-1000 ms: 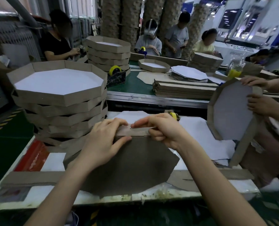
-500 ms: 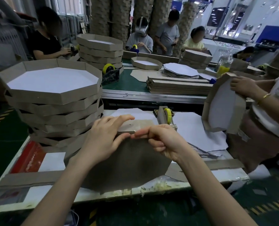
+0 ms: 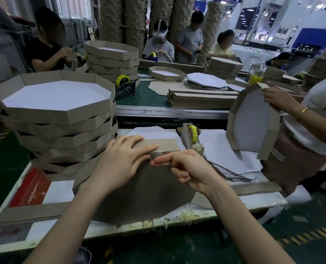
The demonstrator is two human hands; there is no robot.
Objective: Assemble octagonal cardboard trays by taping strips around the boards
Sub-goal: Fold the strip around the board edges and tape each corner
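A brown octagonal board (image 3: 145,193) stands tilted toward me on the white table (image 3: 63,228), its grey-brown back facing me. A cardboard strip (image 3: 166,145) lies along its top edge. My left hand (image 3: 124,164) rests flat over the board's top edge and the strip, fingers straight. My right hand (image 3: 188,168) is at that same edge, forefinger stretched left along the seam, the other fingers curled. A clear tape piece seems to lie under the forefinger. A tape dispenser (image 3: 191,136) with a yellow roll stands just behind my right hand.
A tall stack of finished trays (image 3: 59,119) stands at the left. Loose strips (image 3: 30,212) and white sheets (image 3: 227,151) lie on the table. At the right, another person's hand (image 3: 278,99) holds an upright tray (image 3: 253,121). Several people work behind a green conveyor (image 3: 148,98).
My right hand has slid rightward along the top edge, and my left hand has flattened over the strip. The dispenser has come into view. The person at right has turned their tray more upright.
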